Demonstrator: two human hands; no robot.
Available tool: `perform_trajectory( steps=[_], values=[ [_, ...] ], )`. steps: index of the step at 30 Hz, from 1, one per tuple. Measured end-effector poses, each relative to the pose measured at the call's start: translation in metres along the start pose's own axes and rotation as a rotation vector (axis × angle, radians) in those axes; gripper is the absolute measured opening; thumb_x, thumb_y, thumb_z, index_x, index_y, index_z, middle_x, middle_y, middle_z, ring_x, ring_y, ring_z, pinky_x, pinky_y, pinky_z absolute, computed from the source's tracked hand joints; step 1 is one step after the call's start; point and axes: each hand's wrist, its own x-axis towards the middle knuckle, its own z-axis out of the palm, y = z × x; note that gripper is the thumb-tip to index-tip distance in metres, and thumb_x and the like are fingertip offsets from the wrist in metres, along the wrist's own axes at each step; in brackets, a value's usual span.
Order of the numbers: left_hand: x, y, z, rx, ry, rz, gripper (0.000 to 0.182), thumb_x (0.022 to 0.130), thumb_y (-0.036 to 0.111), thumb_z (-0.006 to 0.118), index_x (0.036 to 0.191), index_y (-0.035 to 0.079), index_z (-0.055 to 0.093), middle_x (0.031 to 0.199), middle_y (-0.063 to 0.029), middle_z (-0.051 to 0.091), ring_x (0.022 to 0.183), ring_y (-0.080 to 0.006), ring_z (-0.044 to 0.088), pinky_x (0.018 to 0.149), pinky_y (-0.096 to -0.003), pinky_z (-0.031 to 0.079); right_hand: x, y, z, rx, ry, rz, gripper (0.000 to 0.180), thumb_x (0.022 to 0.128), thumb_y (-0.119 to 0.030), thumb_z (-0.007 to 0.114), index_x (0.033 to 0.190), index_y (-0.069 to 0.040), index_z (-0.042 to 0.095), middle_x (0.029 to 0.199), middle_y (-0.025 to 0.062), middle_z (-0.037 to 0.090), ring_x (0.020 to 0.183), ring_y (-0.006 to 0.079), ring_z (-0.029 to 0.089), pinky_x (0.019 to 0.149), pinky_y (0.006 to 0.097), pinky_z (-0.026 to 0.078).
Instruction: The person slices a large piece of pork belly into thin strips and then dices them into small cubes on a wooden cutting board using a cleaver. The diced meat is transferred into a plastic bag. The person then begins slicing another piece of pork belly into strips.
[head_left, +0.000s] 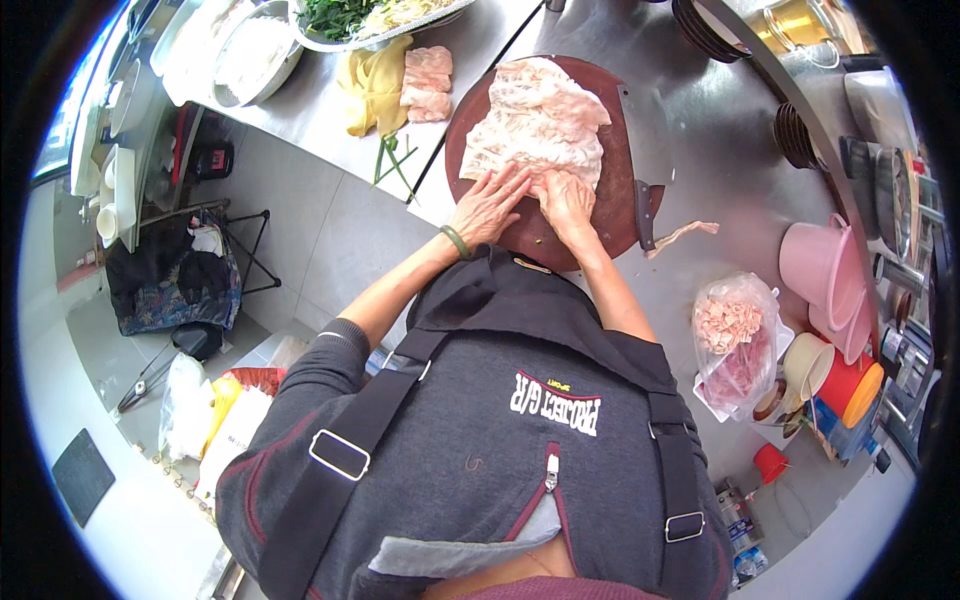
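A wide, pale, wrinkled sheet of what looks like raw meat or skin (541, 112) lies spread on a round reddish-brown cutting board (547, 232). My left hand (491, 204) rests with extended fingers on the sheet's near edge. Beside it, my right hand (565, 199) has bent fingers pressed at the same edge; whether they pinch it cannot be told. A cleaver lies along the board's right side, its broad blade (646, 131) pointing away and its dark handle (643, 214) towards me. A thin pale strip (682, 235) lies on the steel counter just right of the handle.
Left of the board are folded pale pink pieces (427, 84), yellow sheets (375, 86) and green stalks (394, 157). A strainer basket of greens (337, 19) and a metal bowl (255, 56) stand farther back. Right are bagged meat (739, 349) and a pink bucket (817, 262).
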Motion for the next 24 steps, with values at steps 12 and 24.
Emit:
perform_trajectory(
  steps=[12, 24],
  values=[
    [0.051, -0.044, -0.016, -0.221, 0.284, 0.081, 0.030, 0.093, 0.017, 0.059, 0.121, 0.005, 0.060, 0.142, -0.0038, 0.052, 0.141, -0.0238, 0.040, 0.117, -0.0517, 0.027, -0.027, 0.020, -0.032, 0.586, -0.131, 0.171, 0.020, 0.085, -0.021, 0.070, 0.084, 0.000, 0.069, 0.078, 0.0212, 0.069, 0.075, 0.0375, 0.069, 0.067, 0.0425, 0.053],
    [0.081, 0.001, 0.014, 0.020, 0.415, -0.373, 0.089, 0.088, 0.058, 0.058, 0.151, 0.002, 0.031, 0.161, -0.0290, 0.007, 0.150, -0.0474, 0.000, 0.121, -0.0554, 0.006, -0.034, 0.007, -0.041, 0.117, -0.138, 0.244, 0.031, 0.086, -0.035, 0.067, 0.086, -0.004, 0.071, 0.083, 0.0231, 0.070, 0.078, 0.0436, 0.069, 0.068, 0.0528, 0.054]
  ],
)
